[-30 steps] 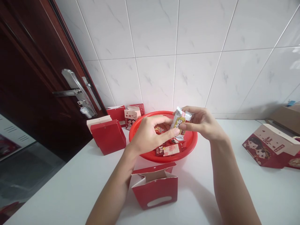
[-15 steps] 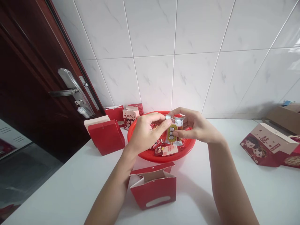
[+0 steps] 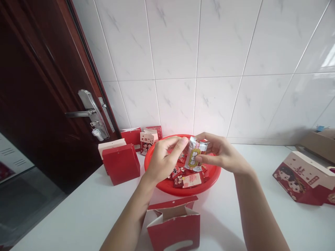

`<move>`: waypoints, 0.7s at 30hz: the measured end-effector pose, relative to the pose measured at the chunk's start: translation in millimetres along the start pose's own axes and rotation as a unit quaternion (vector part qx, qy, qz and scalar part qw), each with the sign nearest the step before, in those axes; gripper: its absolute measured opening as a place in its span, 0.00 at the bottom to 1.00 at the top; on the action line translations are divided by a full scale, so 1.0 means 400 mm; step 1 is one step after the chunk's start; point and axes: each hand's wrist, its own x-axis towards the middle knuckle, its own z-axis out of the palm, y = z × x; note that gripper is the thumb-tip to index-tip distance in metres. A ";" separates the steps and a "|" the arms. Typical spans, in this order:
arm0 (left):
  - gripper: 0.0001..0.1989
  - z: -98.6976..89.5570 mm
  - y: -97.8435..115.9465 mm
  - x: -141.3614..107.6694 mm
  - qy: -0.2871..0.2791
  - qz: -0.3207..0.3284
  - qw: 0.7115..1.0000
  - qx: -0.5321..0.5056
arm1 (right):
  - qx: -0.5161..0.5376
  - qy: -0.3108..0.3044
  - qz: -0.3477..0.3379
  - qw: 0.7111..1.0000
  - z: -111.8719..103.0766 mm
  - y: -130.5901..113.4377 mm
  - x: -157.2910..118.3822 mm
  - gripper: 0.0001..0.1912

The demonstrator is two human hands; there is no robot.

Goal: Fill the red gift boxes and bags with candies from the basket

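My right hand [image 3: 222,153] pinches clear-and-silver wrapped snack packets [image 3: 193,157] with a yellow label, thumb in front and fingers behind. At least two seem to overlap there. Close by on the left, my left hand [image 3: 166,157] has its thumb pressed toward the curled index finger; whether something is between them is hidden. Both hands are above a red plastic basket [image 3: 180,191], in which several red and pink wrapped sweets [image 3: 192,179] lie. In front of the basket, an open red paper gift box [image 3: 175,226] stands upright, its top flaps apart.
Red gift boxes [image 3: 121,164] stand on the left of the white table [image 3: 89,209], with smaller printed boxes [image 3: 148,141] behind them by the tiled wall. More printed boxes [image 3: 300,177] and a cardboard carton [image 3: 314,141] are at the right. A dark door [image 3: 47,87] borders the left side.
My left thumb has come off the packet and drawn slightly left, while my right hand keeps its hold. The view has tilted up, so everything appears lower.
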 end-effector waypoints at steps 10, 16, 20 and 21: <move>0.13 -0.001 0.002 -0.005 -0.101 -0.044 0.994 0.022 | 0.041 0.059 -0.025 0.997 0.010 -0.004 0.004 0.15; 0.09 0.000 0.013 -0.007 -0.057 -0.032 0.997 0.032 | 0.006 0.085 -0.072 0.994 0.018 -0.017 0.004 0.14; 0.07 0.002 0.017 -0.012 -0.054 -0.042 0.997 0.039 | 0.011 0.162 -0.107 0.981 0.020 -0.017 0.007 0.12; 0.07 0.004 0.017 -0.014 -0.056 -0.042 0.997 0.044 | 0.011 0.176 -0.109 0.978 0.020 -0.017 0.007 0.11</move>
